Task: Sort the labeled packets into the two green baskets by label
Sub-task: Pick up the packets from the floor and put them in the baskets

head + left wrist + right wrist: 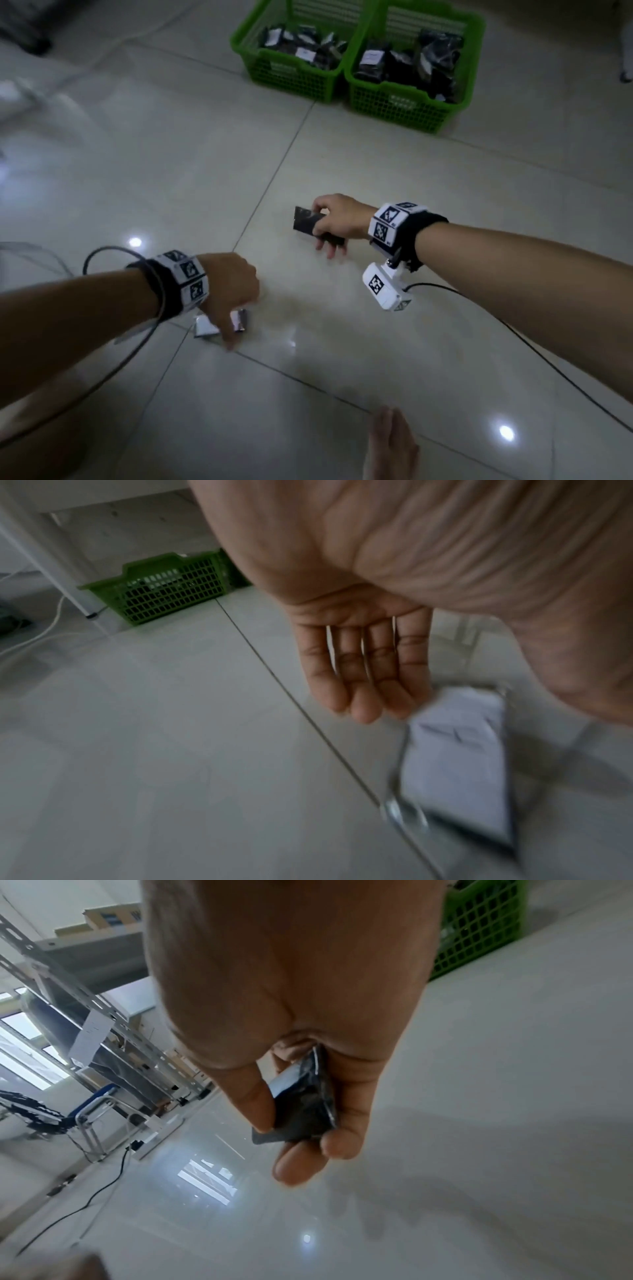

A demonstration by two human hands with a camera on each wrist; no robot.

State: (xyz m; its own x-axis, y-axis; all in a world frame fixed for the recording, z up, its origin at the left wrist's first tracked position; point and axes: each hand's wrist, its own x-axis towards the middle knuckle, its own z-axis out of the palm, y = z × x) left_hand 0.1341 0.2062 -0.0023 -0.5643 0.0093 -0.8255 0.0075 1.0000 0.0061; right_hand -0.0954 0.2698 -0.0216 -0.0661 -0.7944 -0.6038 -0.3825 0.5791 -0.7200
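Note:
Two green baskets stand side by side at the far edge of the floor, the left basket [291, 78] and the right basket [404, 102], each holding several dark packets with white labels. My right hand [334, 222] holds a dark packet [306, 221] above the floor, pinched between thumb and fingers [301, 1112]. My left hand [233, 298] hangs low with straight fingers [363, 674] just over another packet [239, 320] lying on the tiles, its white label [455, 756] facing up. The head view hides most of that packet under the hand; whether the fingers touch it is unclear.
Glossy grey floor tiles [171, 171] stretch between me and the baskets. Black cables [531, 349] trail from both wrists. My bare foot [390, 442] shows at the bottom edge. In the right wrist view, a metal shelf rack [103, 1010] and a blue chair [92, 1110] stand further off.

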